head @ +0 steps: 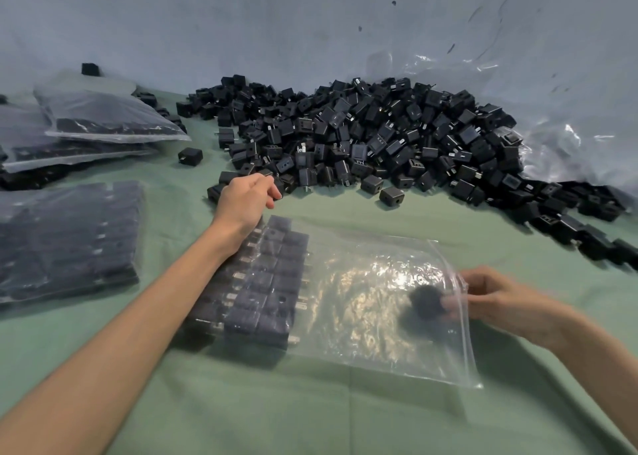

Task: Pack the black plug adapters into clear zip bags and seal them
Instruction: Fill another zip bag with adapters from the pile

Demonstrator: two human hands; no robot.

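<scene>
Two hands are at work over a green cloth [310, 416]. One clear bag [362, 344] is laid flat on the cloth, with its zip strip [461, 333] and open mouth turned to the right. Rows [272, 282] of black adapters are packed side by side at the bag's closed left end.

The right hand [504, 302] is placed at the mouth. Its fingertips [452, 304] are passed inside the bag and are seen through the plastic. A single adapter [426, 302] is pinched at those fingertips, inside the bag, just past the zip strip and well apart from the rows. It is blurred, so its orientation cannot be told.

The left hand [247, 200] is extended past the bag's far left corner to the near edge of the pile [379, 137] of loose adapters. Its fingers [267, 192] are curled downward, with the tips among the nearest pieces — whether one is gripped cannot be told. The left forearm is passed over the bag's left end, above the rows.

Filled bags [69, 240] are laid at the left of the cloth — one flat and near, others stacked behind it. A crumpled clear sheet [569, 133] is seen to the right, behind the pile.
</scene>
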